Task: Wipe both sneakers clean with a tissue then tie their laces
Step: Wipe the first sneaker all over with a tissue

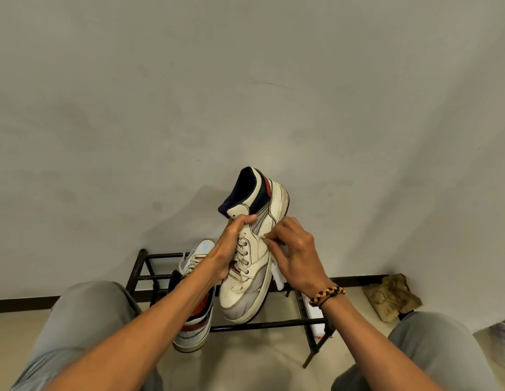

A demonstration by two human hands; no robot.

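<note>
I hold a white high-top sneaker (252, 266) with a navy and red collar up in front of the wall, toe pointing down toward me. My left hand (230, 245) grips it across the tongue and laces. My right hand (295, 256) presses a white tissue (278, 273) against the sneaker's right side, fingers curled round the tissue. The second sneaker (195, 314) leans on the black rack at the lower left, partly hidden behind my left forearm.
A low black metal shoe rack (262, 324) stands against the grey wall. A white object (314, 314) lies on the rack's right end. A crumpled brown bag (391, 296) sits on the floor at the right. My knees frame the bottom corners.
</note>
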